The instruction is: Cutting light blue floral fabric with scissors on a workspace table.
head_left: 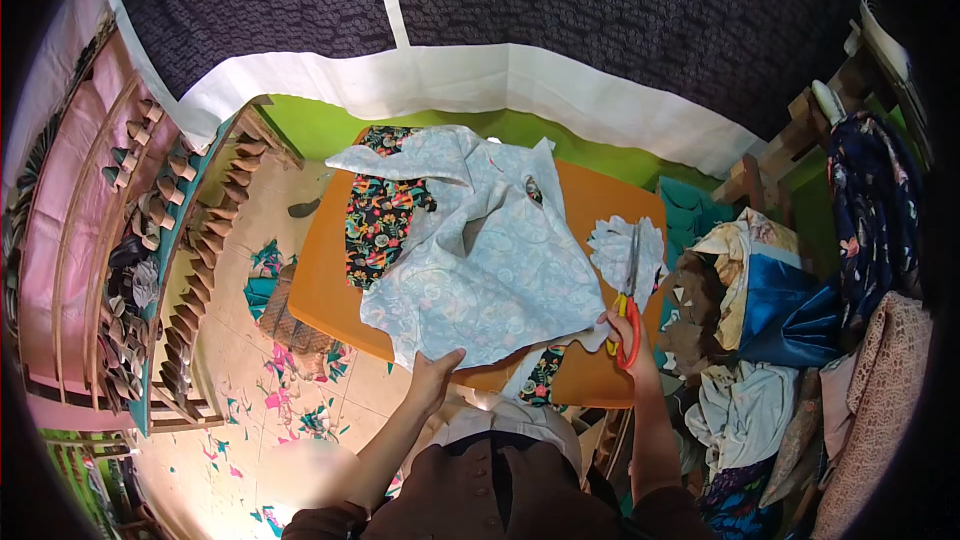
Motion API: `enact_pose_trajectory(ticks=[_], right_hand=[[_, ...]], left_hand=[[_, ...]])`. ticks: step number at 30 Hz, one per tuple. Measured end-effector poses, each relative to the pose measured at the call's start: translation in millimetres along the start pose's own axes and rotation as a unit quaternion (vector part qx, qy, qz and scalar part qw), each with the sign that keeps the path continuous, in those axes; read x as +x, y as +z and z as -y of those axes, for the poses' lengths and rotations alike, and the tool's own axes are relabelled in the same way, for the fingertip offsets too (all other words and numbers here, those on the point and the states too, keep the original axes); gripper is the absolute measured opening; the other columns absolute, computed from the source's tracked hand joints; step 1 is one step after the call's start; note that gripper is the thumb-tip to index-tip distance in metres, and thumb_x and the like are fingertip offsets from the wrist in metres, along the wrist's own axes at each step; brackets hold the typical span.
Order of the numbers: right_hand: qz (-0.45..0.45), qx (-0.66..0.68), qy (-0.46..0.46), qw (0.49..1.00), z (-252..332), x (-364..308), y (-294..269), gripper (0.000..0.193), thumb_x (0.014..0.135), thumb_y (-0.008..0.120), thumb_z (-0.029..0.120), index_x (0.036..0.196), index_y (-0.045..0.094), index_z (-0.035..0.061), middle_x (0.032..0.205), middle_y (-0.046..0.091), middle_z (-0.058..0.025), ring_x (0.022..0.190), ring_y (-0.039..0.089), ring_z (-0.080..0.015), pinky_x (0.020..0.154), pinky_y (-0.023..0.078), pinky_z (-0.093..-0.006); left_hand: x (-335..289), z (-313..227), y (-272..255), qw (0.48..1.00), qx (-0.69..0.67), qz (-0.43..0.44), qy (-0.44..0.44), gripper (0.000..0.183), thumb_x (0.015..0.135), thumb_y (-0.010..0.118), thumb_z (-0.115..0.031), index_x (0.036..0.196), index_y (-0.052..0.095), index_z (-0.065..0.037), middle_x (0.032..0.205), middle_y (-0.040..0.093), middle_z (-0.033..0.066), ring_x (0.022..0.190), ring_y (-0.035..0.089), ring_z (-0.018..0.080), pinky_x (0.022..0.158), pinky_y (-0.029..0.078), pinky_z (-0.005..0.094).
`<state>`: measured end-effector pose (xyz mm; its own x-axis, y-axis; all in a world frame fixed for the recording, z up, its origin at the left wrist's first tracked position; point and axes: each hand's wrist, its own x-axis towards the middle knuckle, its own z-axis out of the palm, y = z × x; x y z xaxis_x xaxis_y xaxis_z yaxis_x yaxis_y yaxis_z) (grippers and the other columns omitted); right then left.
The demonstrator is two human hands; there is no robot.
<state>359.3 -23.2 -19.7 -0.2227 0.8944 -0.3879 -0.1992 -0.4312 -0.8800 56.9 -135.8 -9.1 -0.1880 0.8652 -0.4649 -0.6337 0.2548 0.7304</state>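
A large piece of pale blue patterned fabric point(480, 250) lies spread and creased over an orange tabletop point(320, 270). At its near left edge, my left hand point(434, 381) grips the cloth, thumb on top. My right hand point(630, 338) is closed around scissors point(629, 308) with red and yellow handles, beside the cloth's near right corner. The blades point away from me over a small pale fabric piece point(610, 243). Black fabric with bright floral print point(380, 230) shows under the cloth's left side. Another floral bit point(543, 372) shows near the front edge.
On the left stand racks of wooden shoe lasts point(205, 260). Colourful scraps point(275, 395) litter the tiled floor. Heaped fabrics point(745, 410) and blue satin point(790, 315) crowd the right side. A dark patterned curtain point(560, 0) with a white border hangs behind the table.
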Motion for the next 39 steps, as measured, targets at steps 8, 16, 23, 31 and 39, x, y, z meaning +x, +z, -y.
enact_pose_trajectory(ticks=[8,16,23,31,39], right_hand=[[0.011,-0.060,0.117,0.991,-15,-48,12,0.026,0.085,0.050,0.029,0.087,0.045,0.0042,0.065,0.041,0.0013,0.050,0.044,-0.0071,0.048,0.041,-0.0232],[0.167,-0.114,0.158,0.967,-26,-85,33,0.028,0.087,0.047,0.030,0.095,0.047,0.0041,0.067,0.043,0.0012,0.053,0.044,-0.0052,0.046,0.038,-0.0196],[0.241,-0.228,0.277,0.902,-62,-107,24,0.033,0.086,0.043,0.042,0.091,0.049,0.0097,0.067,0.044,0.0023,0.055,0.042,-0.0047,0.047,0.035,-0.0183],[0.238,-0.185,0.256,0.918,-95,-137,31,0.045,0.087,0.036,0.047,0.097,0.048,0.0039,0.077,0.046,0.0012,0.067,0.042,-0.0070,0.062,0.036,-0.0198],[0.184,-0.059,0.219,0.957,-63,-144,62,0.042,0.088,0.041,0.040,0.108,0.045,0.0035,0.081,0.049,0.0013,0.073,0.046,-0.0064,0.064,0.037,-0.0193]], left_hand=[[4,26,-33,0.993,0.098,-0.066,0.005,0.047,0.075,0.053,0.001,0.117,0.035,-0.003,0.109,0.048,0.0107,0.101,0.049,0.0226,0.088,0.040,0.0340],[-5,37,-27,0.989,-0.054,-0.060,-0.123,0.041,0.079,0.056,-0.007,0.114,0.037,0.000,0.107,0.049,0.0110,0.101,0.049,0.0234,0.090,0.040,0.0371],[-18,55,-37,0.933,-0.287,-0.054,-0.212,0.018,0.079,0.057,-0.011,0.095,0.049,-0.005,0.105,0.051,0.0068,0.104,0.048,0.0189,0.094,0.036,0.0327],[6,77,3,0.948,-0.148,-0.026,-0.279,0.030,0.083,0.055,-0.021,0.107,0.046,-0.004,0.111,0.051,0.0093,0.108,0.046,0.0192,0.093,0.038,0.0304],[29,78,11,0.946,-0.103,-0.050,-0.302,0.020,0.082,0.056,-0.020,0.091,0.053,-0.002,0.088,0.058,0.0056,0.079,0.057,0.0134,0.072,0.049,0.0237]])
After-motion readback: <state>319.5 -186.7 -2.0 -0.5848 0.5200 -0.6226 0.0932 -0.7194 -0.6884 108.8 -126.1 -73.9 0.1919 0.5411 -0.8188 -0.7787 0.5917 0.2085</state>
